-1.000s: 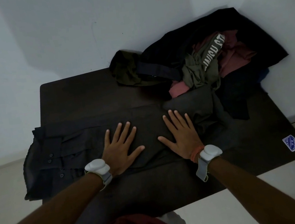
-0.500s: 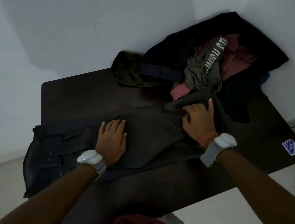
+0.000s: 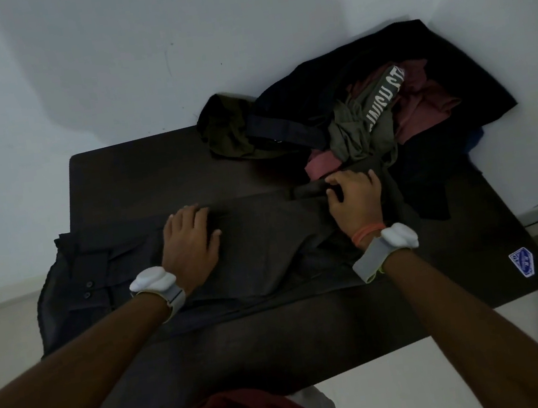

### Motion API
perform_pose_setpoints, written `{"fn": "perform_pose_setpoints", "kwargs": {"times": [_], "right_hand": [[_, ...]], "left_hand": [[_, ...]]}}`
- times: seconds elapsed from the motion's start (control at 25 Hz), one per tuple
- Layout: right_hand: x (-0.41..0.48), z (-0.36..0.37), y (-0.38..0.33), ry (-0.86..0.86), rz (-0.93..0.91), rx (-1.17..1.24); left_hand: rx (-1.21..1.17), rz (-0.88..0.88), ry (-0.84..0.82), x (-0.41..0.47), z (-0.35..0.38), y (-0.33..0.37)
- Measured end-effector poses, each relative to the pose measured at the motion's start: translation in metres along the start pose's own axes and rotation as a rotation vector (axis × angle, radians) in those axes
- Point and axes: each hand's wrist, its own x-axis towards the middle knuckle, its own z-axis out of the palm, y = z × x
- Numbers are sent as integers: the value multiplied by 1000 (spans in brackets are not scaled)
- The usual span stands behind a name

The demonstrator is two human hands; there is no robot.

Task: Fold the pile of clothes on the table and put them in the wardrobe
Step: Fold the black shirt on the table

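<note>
A dark grey buttoned shirt (image 3: 265, 239) lies spread across the dark table (image 3: 140, 180), its collar end hanging over the left edge. My left hand (image 3: 191, 242) rests on the shirt's far edge with fingertips curled over the fabric. My right hand (image 3: 356, 207) grips a bunched fold of the same shirt at its far right edge, near the pile. The pile of unfolded clothes (image 3: 369, 113) sits at the back right corner: black, olive, pink and a grey-green piece with white letters.
White walls close in behind the table and on the right. A blue-white sticker (image 3: 522, 263) marks the table's front right corner. Pale floor shows to the left and right of the table.
Both hands went from flat on the shirt's middle to its far edge. The right hand moved right and closed on the fabric; the left hand's fingers curled at the edge.
</note>
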Motion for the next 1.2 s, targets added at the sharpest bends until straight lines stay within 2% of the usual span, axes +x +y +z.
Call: {"fn": "perform_pose_setpoints", "kwargs": {"times": [0.12,0.24,0.36,0.48,0.64,0.76,0.92,1.08,1.2], "right_hand": [[-27,-2,-28,46,-100,40],[-62,12,-50,-188,-243,18],[-81,24,-28,-394,-183,-42],[-78,9,-4,-471,-167,142],[-69,-11,7,-434,-345,154],[-66,-8,10,-371,-357,115],[-63,-6,6,-177,-245,0],[-47,-10,-1,41,-51,-43],[-35,-16,-11,113,11,-39]], "left_hand": [[-21,212,-67,-14,4,15],[-43,364,-182,-26,9,35],[-12,381,-334,-38,15,43],[-22,340,-322,-45,14,53],[-89,408,-143,-40,11,91],[-52,448,-40,-29,14,116],[-191,463,20,-23,2,118],[-199,541,62,-26,-9,104],[-173,558,24,-28,-3,98]]}}
